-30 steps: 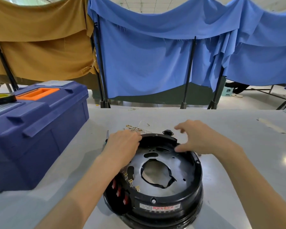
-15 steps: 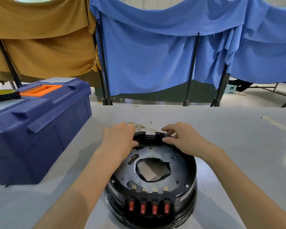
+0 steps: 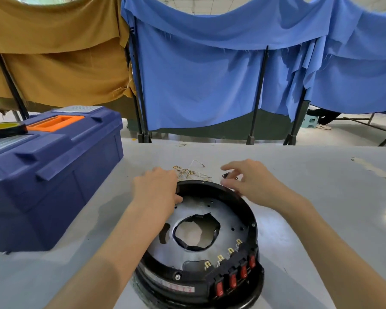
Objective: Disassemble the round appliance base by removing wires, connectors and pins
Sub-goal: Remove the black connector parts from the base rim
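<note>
The round black appliance base (image 3: 201, 246) lies on the grey table (image 3: 310, 197), its open side up. Several red rocker switches (image 3: 234, 279) sit on its near right wall, with brass terminals (image 3: 223, 257) just inside. My left hand (image 3: 156, 190) grips the far left rim, the thumb inside. My right hand (image 3: 250, 181) hovers over the far right rim with relaxed, spread fingers and holds nothing. A small black part (image 3: 226, 175) lies on the table between its forefinger and thumb. A tangle of removed wires (image 3: 187, 171) lies just behind the base.
A large blue toolbox (image 3: 51, 175) with an orange handle stands on the left of the table, a roll of tape (image 3: 5, 129) on its lid. Blue and tan cloth screens on black poles (image 3: 257, 97) hang behind the table's far edge.
The base has turned under my hands: the red switches went from the near left, past the front, to the near right. My right hand has lifted off the rim.
</note>
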A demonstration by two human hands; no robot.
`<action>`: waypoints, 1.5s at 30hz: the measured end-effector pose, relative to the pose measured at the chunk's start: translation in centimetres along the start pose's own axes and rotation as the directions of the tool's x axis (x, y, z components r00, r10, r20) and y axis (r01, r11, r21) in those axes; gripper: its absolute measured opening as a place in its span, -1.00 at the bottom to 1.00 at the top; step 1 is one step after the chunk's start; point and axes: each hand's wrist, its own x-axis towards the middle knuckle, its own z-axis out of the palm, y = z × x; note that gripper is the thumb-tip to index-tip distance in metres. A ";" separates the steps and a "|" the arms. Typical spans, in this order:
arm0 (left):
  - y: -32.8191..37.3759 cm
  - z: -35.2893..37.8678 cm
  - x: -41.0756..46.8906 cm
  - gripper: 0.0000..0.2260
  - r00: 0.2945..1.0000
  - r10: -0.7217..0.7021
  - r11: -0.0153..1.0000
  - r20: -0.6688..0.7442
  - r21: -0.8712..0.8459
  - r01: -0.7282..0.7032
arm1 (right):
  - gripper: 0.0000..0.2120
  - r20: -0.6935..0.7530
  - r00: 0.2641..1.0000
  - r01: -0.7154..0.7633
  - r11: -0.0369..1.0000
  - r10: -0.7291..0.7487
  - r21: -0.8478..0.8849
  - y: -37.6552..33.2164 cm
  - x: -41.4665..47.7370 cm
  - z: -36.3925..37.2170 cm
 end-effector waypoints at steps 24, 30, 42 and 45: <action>0.8 2.6 0.7 -0.42 0.951 0.306 0.934 0.040 -0.208 -0.291 | -0.61 0.288 0.958 0.038 0.991 0.001 -0.130 0.5 -0.9 -1.7; 0.7 2.4 0.4 -0.46 0.983 0.164 0.986 0.083 0.010 -0.165 | -0.69 0.142 0.987 0.081 0.996 -0.076 -0.029 0.5 -0.2 0.2; 3.4 0.5 -0.1 -0.69 0.933 0.326 0.935 -0.149 -0.094 -0.342 | -0.71 0.296 0.954 -0.094 0.986 0.049 0.139 0.9 -0.8 -1.5; 4.3 0.9 -0.3 -0.78 0.935 0.352 0.886 -0.037 -0.310 -0.345 | -0.73 0.312 0.950 -0.075 0.983 0.020 0.165 1.2 -0.8 -1.6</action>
